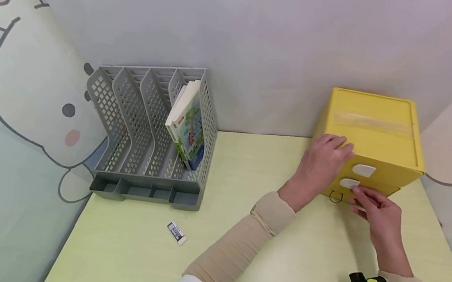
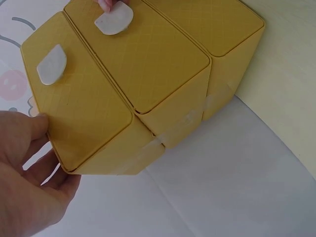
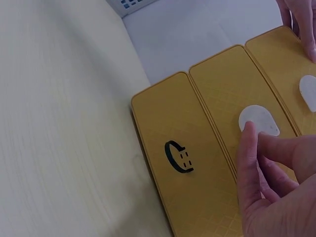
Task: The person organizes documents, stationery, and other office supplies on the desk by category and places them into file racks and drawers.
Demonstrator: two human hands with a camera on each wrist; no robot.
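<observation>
A yellow three-drawer box point(image 1: 371, 129) stands at the back right of the table. At its upper front edge, my left hand point(image 1: 323, 163) holds the corner, with thumb and bent fingers around the edge in the left wrist view. White rounded tabs mark the upper two drawers: the top tab point(image 1: 363, 171) has no fingers on it, while the middle tab point(image 3: 257, 120) is between the thumb and fingers of my right hand point(image 1: 378, 218). On the lowest drawer front is a dark curved handle point(image 3: 174, 158). All drawer fronts look flush in the right wrist view.
A grey perforated file rack point(image 1: 146, 180) stands at the back left, with several books point(image 1: 189, 127) in its right slot. In front of it lies a small eraser point(image 1: 177, 233). A pale wall point(image 1: 276, 59) rises directly behind the box and rack.
</observation>
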